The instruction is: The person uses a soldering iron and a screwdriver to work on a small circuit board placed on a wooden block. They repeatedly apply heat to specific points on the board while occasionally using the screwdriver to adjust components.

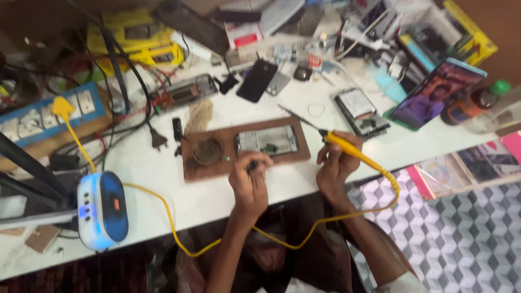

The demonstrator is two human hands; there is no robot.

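Observation:
My right hand [335,163] grips a yellow-handled soldering iron [347,146], its thin metal tip pointing up and left over the white bench. A yellow cord [325,220] trails from the handle. My left hand [249,182] pinches a small dark tool at the lower edge of an opened phone [267,141]. The phone lies on a brown wooden board [217,165], beside a round dark tin [207,150] set in the board.
A blue and white box [102,209] stands at the left bench edge. A blue socket strip [43,114] with a yellow plug lies far left. Phone parts, a black phone [256,80], an opened device [359,111] and a dark bottle [471,106] crowd the back.

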